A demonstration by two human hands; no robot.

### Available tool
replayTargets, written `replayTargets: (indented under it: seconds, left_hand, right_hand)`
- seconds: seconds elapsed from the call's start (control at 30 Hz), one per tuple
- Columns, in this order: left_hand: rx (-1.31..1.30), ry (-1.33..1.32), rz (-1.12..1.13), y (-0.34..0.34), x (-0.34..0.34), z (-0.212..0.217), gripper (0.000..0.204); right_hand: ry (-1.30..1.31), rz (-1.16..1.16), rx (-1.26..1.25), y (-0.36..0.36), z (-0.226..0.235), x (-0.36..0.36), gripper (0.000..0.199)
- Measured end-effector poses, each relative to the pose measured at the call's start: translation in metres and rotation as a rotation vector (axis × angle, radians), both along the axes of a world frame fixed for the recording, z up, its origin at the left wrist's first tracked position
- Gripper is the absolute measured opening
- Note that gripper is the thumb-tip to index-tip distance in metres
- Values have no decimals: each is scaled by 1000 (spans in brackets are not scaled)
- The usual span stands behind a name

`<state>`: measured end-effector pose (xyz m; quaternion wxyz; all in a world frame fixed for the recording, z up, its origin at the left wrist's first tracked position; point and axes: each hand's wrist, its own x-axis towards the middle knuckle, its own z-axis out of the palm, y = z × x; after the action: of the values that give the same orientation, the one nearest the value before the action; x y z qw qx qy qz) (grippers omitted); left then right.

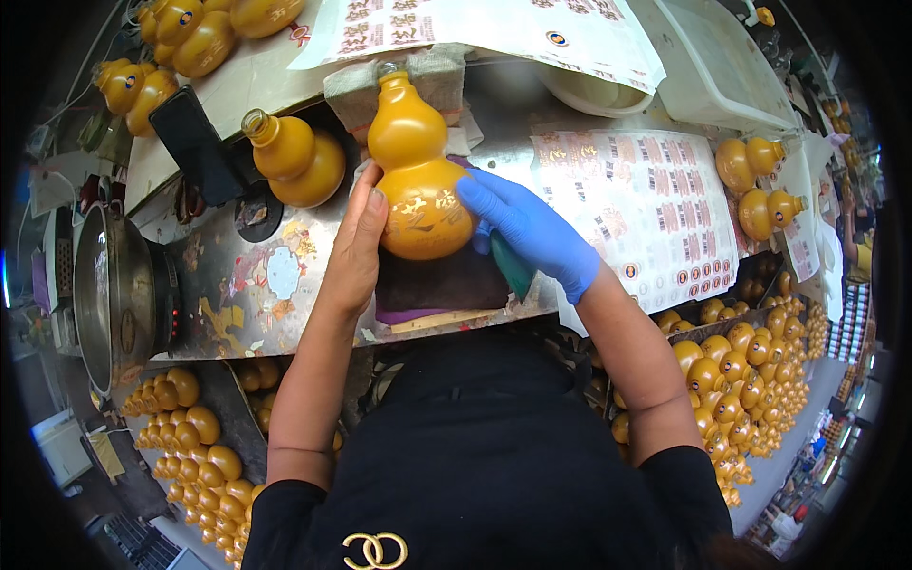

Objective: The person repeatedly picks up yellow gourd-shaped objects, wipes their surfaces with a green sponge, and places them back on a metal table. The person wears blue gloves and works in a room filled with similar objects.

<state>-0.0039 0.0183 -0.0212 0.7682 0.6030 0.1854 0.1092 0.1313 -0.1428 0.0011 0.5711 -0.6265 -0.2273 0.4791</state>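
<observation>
Bare left hand cups side of glossy yellow gourd-shaped bottle lying on dark pad; blue-gloved right hand presses fingers flat on front, half-hiding green tool. Stained metal worktable. Beyond, label sheets, bottle mouth cut off by cloth.

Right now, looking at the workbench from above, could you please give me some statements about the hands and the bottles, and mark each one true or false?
1. The right hand wears a blue glove. True.
2. The left hand also wears a glove. False: it is bare.
3. Both hands touch the yellow gourd-shaped bottle lying on the dark pad. True.
4. That bottle bears no marking. False: gold lettering shows on its lower bulb.
5. A second gourd bottle lies to its left on the metal bench. True.
6. The sheets of labels lie left of the held bottle. False: they lie to its right.
</observation>
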Motion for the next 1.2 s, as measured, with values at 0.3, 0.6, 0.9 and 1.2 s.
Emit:
replayTargets:
  seconds: [0.3,0.6,0.9,1.2]
  left_hand:
    - [-65,-8,58,3,4,8,65]
    - [-74,-100,134,-11,13,10,59]
    - [-110,-38,134,-9,11,10,56]
    - [-67,-12,0,1,-1,1,68]
  right_hand:
    - [51,-45,-52,6,4,1,67]
    - [-93,2,-133,10,5,-1,72]
    - [111,-45,-44,8,-2,1,62]
    - [181,-41,-114,9,10,5,60]
